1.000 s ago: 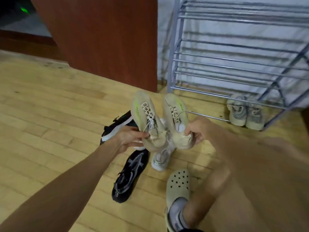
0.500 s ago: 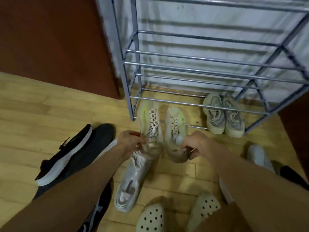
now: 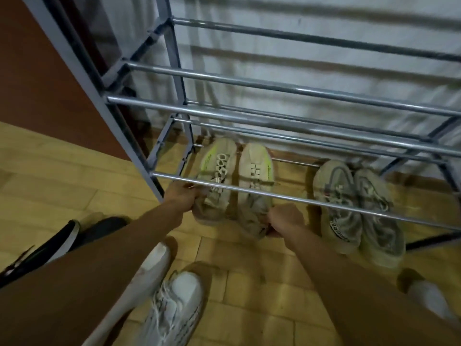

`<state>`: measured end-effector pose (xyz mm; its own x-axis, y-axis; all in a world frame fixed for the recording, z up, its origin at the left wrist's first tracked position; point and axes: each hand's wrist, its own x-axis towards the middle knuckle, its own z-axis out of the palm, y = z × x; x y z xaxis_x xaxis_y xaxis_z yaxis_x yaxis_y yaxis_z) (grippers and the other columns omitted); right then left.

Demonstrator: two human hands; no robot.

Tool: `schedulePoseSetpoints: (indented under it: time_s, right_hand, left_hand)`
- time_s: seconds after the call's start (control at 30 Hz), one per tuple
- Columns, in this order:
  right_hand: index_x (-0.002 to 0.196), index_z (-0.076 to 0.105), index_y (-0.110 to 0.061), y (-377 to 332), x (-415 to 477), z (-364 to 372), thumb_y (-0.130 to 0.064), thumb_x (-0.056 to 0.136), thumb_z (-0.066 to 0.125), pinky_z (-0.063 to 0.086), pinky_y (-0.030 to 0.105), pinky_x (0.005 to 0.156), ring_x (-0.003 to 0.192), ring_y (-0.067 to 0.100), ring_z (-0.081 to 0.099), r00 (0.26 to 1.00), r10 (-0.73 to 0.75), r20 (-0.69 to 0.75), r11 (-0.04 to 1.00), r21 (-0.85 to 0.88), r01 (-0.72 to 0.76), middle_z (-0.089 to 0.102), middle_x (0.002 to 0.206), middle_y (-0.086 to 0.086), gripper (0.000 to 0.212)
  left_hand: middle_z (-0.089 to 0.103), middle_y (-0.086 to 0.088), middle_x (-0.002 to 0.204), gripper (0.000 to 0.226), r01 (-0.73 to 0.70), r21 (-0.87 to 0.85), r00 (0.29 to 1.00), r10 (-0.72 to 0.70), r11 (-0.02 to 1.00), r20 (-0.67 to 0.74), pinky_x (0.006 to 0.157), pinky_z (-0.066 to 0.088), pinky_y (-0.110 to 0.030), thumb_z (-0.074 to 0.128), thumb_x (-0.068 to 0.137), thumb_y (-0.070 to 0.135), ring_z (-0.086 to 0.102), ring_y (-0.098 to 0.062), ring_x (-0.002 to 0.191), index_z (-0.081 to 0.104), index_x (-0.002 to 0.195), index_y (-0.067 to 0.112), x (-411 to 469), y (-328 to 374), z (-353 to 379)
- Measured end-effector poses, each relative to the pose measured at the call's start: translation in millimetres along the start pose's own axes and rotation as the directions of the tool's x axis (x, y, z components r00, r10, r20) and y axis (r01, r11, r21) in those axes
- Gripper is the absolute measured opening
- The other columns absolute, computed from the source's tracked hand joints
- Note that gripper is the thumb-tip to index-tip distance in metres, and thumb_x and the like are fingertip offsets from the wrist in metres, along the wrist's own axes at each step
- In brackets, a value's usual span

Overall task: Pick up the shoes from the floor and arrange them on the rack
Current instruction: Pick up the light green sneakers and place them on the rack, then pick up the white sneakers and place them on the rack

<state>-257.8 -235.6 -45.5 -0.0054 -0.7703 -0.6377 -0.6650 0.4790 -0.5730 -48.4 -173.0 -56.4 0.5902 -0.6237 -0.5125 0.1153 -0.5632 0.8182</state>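
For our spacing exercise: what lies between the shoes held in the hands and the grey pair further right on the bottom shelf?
Nothing: the head view shows only bare wooden floor crossed by rack bars.

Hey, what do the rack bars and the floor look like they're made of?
The rack bars look like metal tubing with a shiny chrome-like finish: bright streaks of reflected light run along them. The floor looks like light wood in short planks, with visible seams and a soft sheen; it may be laminate.
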Motion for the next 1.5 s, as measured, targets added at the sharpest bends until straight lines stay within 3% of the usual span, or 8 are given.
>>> schedulePoseSetpoints:
  time_s: [0.17, 0.4, 0.6, 0.7, 1.0, 1.2, 1.33, 1.5]
  right_hand:
    - [0.107, 0.066, -0.006, -3, 22, 15, -0.018, 0.091, 0.061, 0.062, 0.038, 0.07, 0.088, 0.027, 0.07, 0.999, 0.022, 0.037, 0.997, 0.08, -0.025, 0.069, 0.106, 0.013, 0.021]
    - [0.076, 0.061, -0.014, -4, 17, 18, -0.025, 0.09, 0.061, 0.061, 0.038, 0.072, 0.079, 0.025, 0.07, 0.998, -0.069, -0.005, 0.997, -0.042, 0.069, 0.07, 0.091, 0.011, 0.018]
    - [0.105, 0.066, -0.005, -5, -2, 29, -0.025, 0.088, 0.061, 0.055, 0.044, 0.09, 0.1, 0.034, 0.066, 0.996, -0.078, 0.049, 0.996, -0.047, 0.08, 0.068, 0.107, 0.016, 0.027]
    - [0.113, 0.065, -0.003, -5, -14, 31, -0.027, 0.089, 0.062, 0.053, 0.044, 0.093, 0.105, 0.034, 0.063, 0.994, -0.067, 0.082, 0.997, -0.039, 0.07, 0.066, 0.112, 0.017, 0.034]
    - [0.106, 0.062, -0.003, -12, -93, 9, -0.018, 0.087, 0.058, 0.057, 0.038, 0.084, 0.1, 0.031, 0.061, 0.991, -0.11, 0.08, 0.948, -0.293, 0.129, 0.062, 0.107, 0.015, 0.024]
    - [0.104, 0.064, -0.002, -7, -176, 18, -0.017, 0.088, 0.058, 0.056, 0.034, 0.072, 0.097, 0.029, 0.063, 0.947, -0.206, 0.247, 0.821, -0.483, 0.304, 0.064, 0.107, 0.014, 0.023]
    - [0.103, 0.063, -0.007, -3, -238, 33, -0.016, 0.092, 0.048, 0.041, 0.025, 0.07, 0.099, 0.028, 0.058, 0.87, -0.261, 0.419, 0.594, -0.641, 0.487, 0.06, 0.107, 0.014, 0.02]
    - [0.104, 0.063, -0.008, 12, -292, 62, -0.016, 0.093, 0.049, 0.051, 0.037, 0.084, 0.1, 0.029, 0.06, 0.776, -0.223, 0.59, 0.341, -0.698, 0.629, 0.064, 0.116, 0.012, 0.019]
  left_hand:
    - [0.07, -0.021, 0.097, 0.007, -0.029, 0.147, 0.995, 0.043, 0.989, -0.089, 0.085, 0.055, -0.052, 0.067, 0.084, 0.014, 0.065, -0.036, 0.094, 0.068, 0.086, 0.007, 22, -14, 12]
    - [0.07, -0.017, 0.104, 0.025, -0.133, 0.343, 0.972, 0.19, 0.93, -0.138, 0.08, 0.049, -0.034, 0.059, 0.092, 0.024, 0.063, -0.035, 0.101, 0.069, 0.104, 0.005, 14, -18, 14]
    - [0.066, -0.014, 0.119, 0.029, -0.147, 0.418, 0.957, 0.236, 0.897, -0.17, 0.08, 0.043, -0.031, 0.05, 0.097, 0.021, 0.059, -0.033, 0.109, 0.065, 0.118, 0.009, 3, -17, 9]
    - [0.063, -0.015, 0.123, 0.035, -0.104, 0.404, 0.979, 0.165, 0.909, -0.119, 0.089, 0.045, -0.036, 0.043, 0.099, 0.02, 0.058, -0.034, 0.11, 0.059, 0.127, 0.008, 2, -15, 1]
    - [0.056, -0.014, 0.12, 0.049, -0.077, 0.426, 0.994, 0.036, 0.901, 0.105, 0.068, 0.04, -0.029, 0.053, 0.095, 0.024, 0.056, -0.025, 0.091, 0.045, 0.138, 0.003, -70, -9, -56]
    - [0.058, -0.026, 0.125, 0.036, -0.076, 0.414, 0.983, -0.002, 0.907, 0.185, 0.095, 0.046, -0.043, 0.056, 0.093, 0.011, 0.059, -0.038, 0.109, 0.055, 0.125, -0.006, -149, -39, -124]
    - [0.058, -0.018, 0.105, 0.027, 0.02, 0.256, 0.976, -0.074, 0.967, 0.204, 0.075, 0.047, -0.034, 0.053, 0.095, 0.005, 0.057, -0.024, 0.076, 0.059, 0.119, -0.007, -191, -70, -158]
    - [0.058, -0.007, 0.105, 0.026, 0.065, 0.405, 0.933, -0.199, 0.912, 0.299, 0.077, 0.046, -0.031, 0.06, 0.09, 0.026, 0.058, -0.02, 0.091, 0.06, 0.112, 0.011, -232, -122, -167]
